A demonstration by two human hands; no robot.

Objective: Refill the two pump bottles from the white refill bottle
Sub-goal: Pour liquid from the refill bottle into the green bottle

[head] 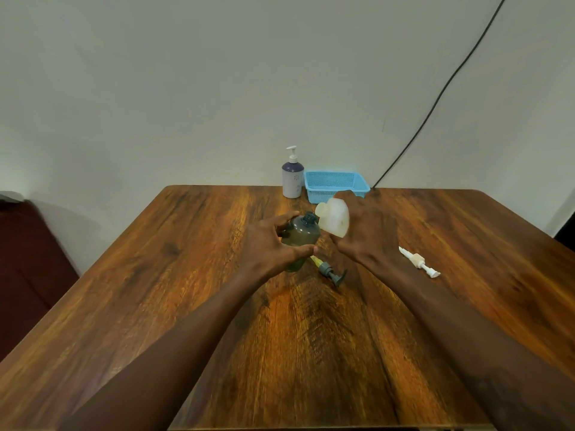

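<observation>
left hand (267, 244) grips green bottle (300, 236), upright on desk (155, 290), cap off | right hand (367, 231) grips refill bottle (334, 220), tilted, mouth at green bottle's neck | green pump (331, 270), white pump (420, 262) lie on desk | blue pump bottle (292, 177) beside basket (336, 185), far edge

A brown wooden table (186, 275) with a few things on it.
At the far edge stands a pump bottle (292, 178) with a white top, and a blue basket (336, 183) sits just beside it. Near the middle a dark green bottle (300, 241) stands with no top on. A grey pump (331, 270) lies close by, and a white pump (420, 262) lies off to the right.
</observation>
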